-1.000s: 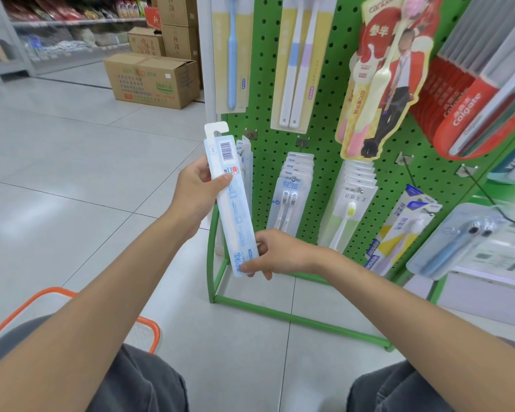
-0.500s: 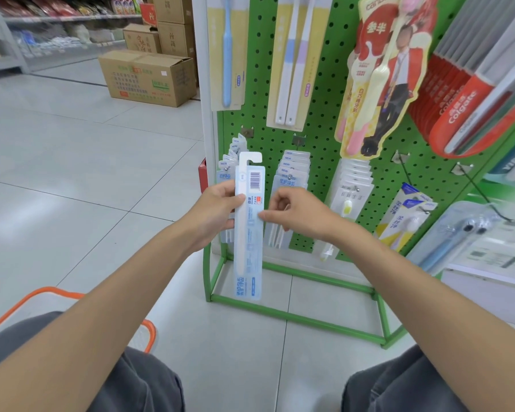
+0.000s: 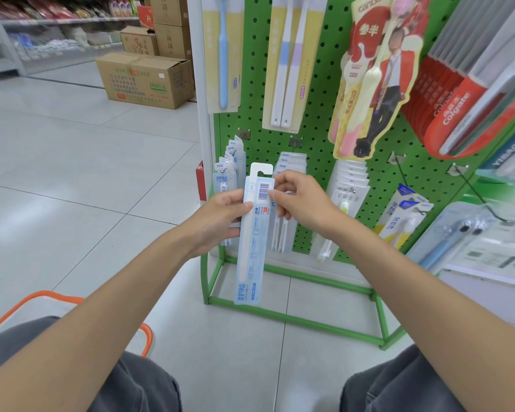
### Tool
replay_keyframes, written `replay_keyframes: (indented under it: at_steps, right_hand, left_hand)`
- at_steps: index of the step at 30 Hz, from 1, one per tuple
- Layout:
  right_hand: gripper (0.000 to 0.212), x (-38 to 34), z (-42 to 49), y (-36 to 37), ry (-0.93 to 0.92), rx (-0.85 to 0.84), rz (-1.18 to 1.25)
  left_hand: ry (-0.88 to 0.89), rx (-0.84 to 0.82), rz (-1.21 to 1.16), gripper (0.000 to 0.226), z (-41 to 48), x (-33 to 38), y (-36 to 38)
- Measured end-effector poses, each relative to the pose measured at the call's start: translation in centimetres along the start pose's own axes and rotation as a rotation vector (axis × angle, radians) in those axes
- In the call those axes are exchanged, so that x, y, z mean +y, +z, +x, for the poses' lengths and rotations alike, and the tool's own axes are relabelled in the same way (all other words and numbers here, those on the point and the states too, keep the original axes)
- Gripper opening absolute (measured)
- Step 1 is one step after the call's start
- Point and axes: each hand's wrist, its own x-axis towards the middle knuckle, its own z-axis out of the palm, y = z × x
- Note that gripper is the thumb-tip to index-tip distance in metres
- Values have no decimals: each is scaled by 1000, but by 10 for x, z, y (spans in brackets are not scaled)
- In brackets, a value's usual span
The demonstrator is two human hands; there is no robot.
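Note:
A long pale-blue toothbrush pack with a barcode near its top hangs upright in front of a green pegboard rack. My left hand grips the pack's upper part from the left, thumb on its front. My right hand pinches the pack's top right edge beside the barcode. Just behind and to the left, a row of matching packs hangs on a hook at the bottom-left of the rack.
More toothbrush packs and red Colgate packs hang on the rack. The rack's green base frame stands on the tiled floor. An orange basket rim sits low left. Cardboard boxes stand further back.
The pack went from tilted, with my right hand at its lower end, to upright. My right hand moved up to its top edge, and both hands brought it nearer the rack's lower hooks.

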Motion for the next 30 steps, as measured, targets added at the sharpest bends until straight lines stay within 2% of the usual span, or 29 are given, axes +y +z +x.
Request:
replay_keyframes:
  at_steps: [3,5,9,12,13,16,17,20,24,30]
  right_hand:
    - [6,-3,0,-2,7,1,96]
    - [4,-5,0,-3,7,-9,167]
    - [19,-10,-1,-1,36,-53,233]
    - [33,-14,-1,2,37,-84,200]
    - [32,-16,-1,4,30,-92,194]
    - [12,-22,0,8,-7,-92,191]
    - [16,-23,1,10,-8,-81,165]
    - [20,-20,7,13,5,-8,37]
    - [11,-17,16,14,-82,187,-106]
    - [22,-21,30,10,-196,335,-209]
  left_hand:
    - [9,-88,-109,34,0,3,-6]
    - [17,-89,-129,39,2,3,-8]
    - [42,63,-76,52,2,2,-5]
    - [97,177,23,41,3,1,1]
    - [121,209,69,38,4,0,2]
    - [178,278,200,37,6,-2,4]
    - [188,292,225,37,7,-2,4]
    - [206,326,252,39,8,-2,0]
    - [209,354,237,40,12,-1,-10]
    - [196,550,213,18,26,0,-29]
